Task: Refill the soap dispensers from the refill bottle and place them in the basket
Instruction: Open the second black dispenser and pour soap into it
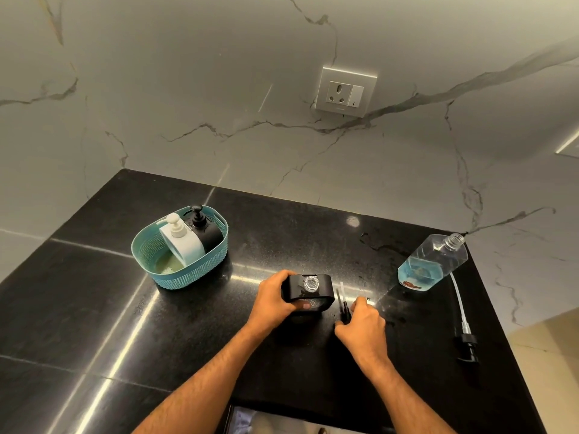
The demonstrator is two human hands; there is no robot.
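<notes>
Black stone counter against a marble wall, socket plate on the wall above the back edge.

Teal basket sits toward the counter's back-left corner; inside it a white dispenser and a black dispenser, both upright, pumps on, touching side by side.

Clear refill bottle stands near the right edge, cap off, blue liquid only in the bottom part. Its pump with long tube lies on the counter just in front of it, along the right edge.

Open black dispenser is mid-counter toward the front edge, neck uncovered, no pump. Left hand is wrapped around its left end, thumb on the front face. Right hand, just right of it, pinches a small black pump head with tube; tube tips point toward the back edge.
</notes>
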